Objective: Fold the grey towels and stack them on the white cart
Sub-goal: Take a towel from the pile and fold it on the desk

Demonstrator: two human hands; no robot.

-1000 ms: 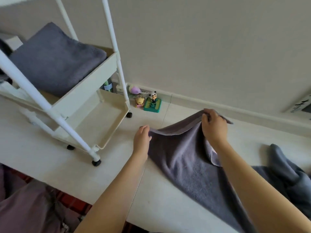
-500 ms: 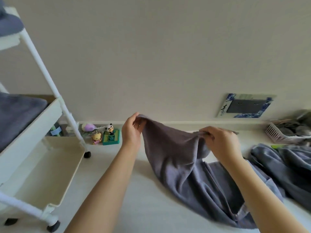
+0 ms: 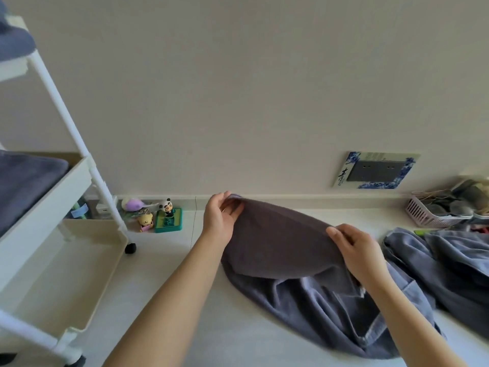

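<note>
body check: two bare forearms | no sleeves in view | left hand (image 3: 221, 221) and right hand (image 3: 356, 251) bare, no rings or watch

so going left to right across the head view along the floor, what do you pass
white cart → panda toy → left hand → grey towel held up → right hand → heap of grey towels, pink basket behind it

- Grey towel (image 3: 280, 242): lifted by its far edge between the left hand (image 3: 219, 218) and right hand (image 3: 357, 250), the rest trailing rumpled on the floor.
- Second grey towel (image 3: 449, 263): crumpled in a heap to the right.
- Folded towel (image 3: 23, 181): lying flat on the middle shelf of the white cart (image 3: 79, 181), at left.
</note>
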